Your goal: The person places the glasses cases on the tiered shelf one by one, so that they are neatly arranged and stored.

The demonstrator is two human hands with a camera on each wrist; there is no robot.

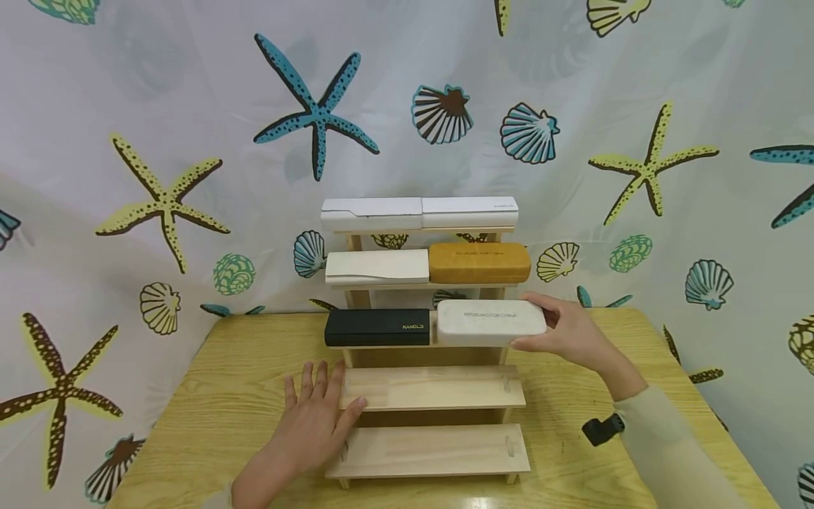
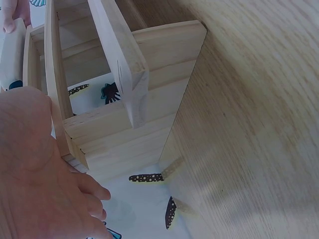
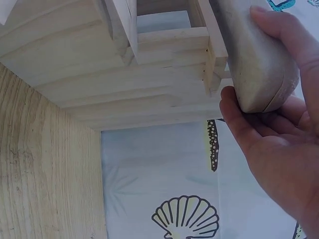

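A stepped wooden rack [image 1: 432,452] stands on the table. On its middle step, a white glasses case [image 1: 486,325] with rounded corners sits beside a black KANGLD case [image 1: 375,327]. My right hand [image 1: 575,336] grips the white case by its right end, thumb on one side and fingers on the other; the right wrist view shows this case [image 3: 261,59] at the edge of the step. My left hand [image 1: 313,428] rests at the left end of the second-lowest step [image 1: 439,387], fingers extended and thumb over the board. In the left wrist view, part of that hand [image 2: 40,174] hides the board's end.
Two white cases [image 1: 372,212] lie end to end on the top step. Below them are a white case [image 1: 377,267] and an orange-brown case [image 1: 480,263]. The wooden table [image 1: 210,396] reaches a curtain [image 1: 394,42] printed with starfish and shells.
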